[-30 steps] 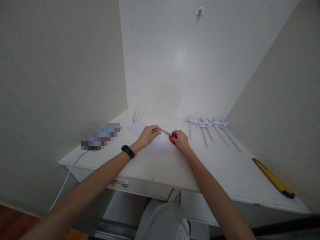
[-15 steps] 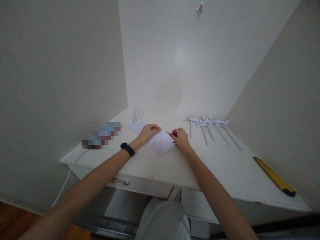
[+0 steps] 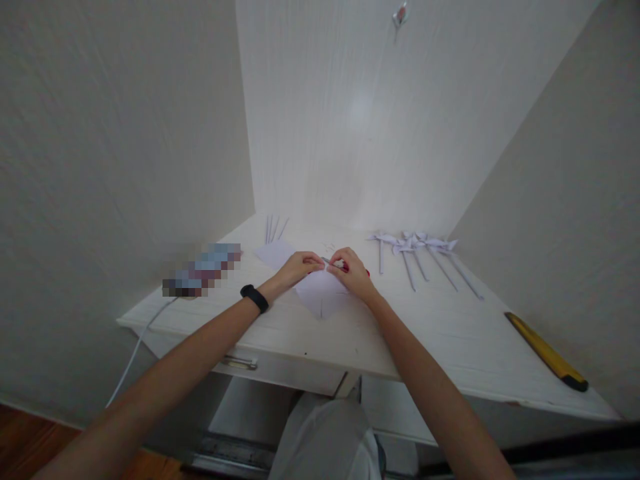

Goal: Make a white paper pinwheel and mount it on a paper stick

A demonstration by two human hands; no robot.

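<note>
White paper sheet (image 3: 323,293) is laid flat on the desk top (image 3: 440,333), near the front-middle, one corner pointed toward the desk's front edge. Red-handled scissors (image 3: 337,265) are held over the sheet's far edge; only a thin metal blade and bits of red handle can be seen past the fingers.

Right hand (image 3: 353,270) is closed around the scissor handles, knuckles up. Left hand (image 3: 299,265) is laid on the sheet's far-left part, fingertips pinched at the paper just beside the blade tip; whether the paper is actually gripped or only pressed down cannot be told.

Against half a second ago: right hand has been shifted left and away, so that it is now nearly met with the left; less red is shown. The sheet has been drawn slightly toward the front edge.

A black wristband (image 3: 254,298) is worn on the left wrist. A second white sheet (image 3: 273,253) is lying behind the left hand. Thin paper sticks (image 3: 274,229) are laid near the back wall. A row of paper pinwheels (image 3: 417,253) is laid out to the right, well apart from the hands. A yellow utility knife (image 3: 545,352) is placed at the desk's far right edge. A white cable (image 3: 135,353) is hung off the left side
</note>
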